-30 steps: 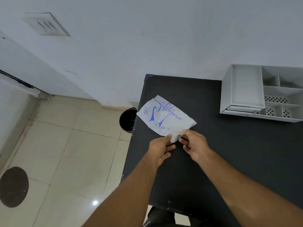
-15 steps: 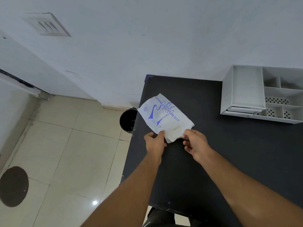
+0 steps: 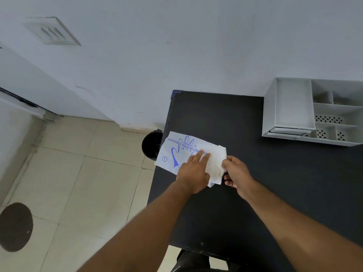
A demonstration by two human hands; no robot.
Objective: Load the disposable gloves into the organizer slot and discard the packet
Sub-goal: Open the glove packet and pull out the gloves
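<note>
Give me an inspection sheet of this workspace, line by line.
Surface: black table, against the wall.
Job's things: glove packet overhangs the table's left edge; glove wad pokes from its right end; white organizer at far right.
Clutter: nothing seen.
Hands: left hand presses flat on the packet; right hand pinches the glove wad.
Cables: nothing seen.
Surroundings: black bin on the floor left of the table; wall vent.

one wide-angle head-worn view looks forward and down, close over the matte black rectangular table (image 3: 275, 193); left hand (image 3: 193, 173) and right hand (image 3: 236, 173) meet mid-frame on the white printed plastic packet (image 3: 176, 152) by the table's left edge.
</note>
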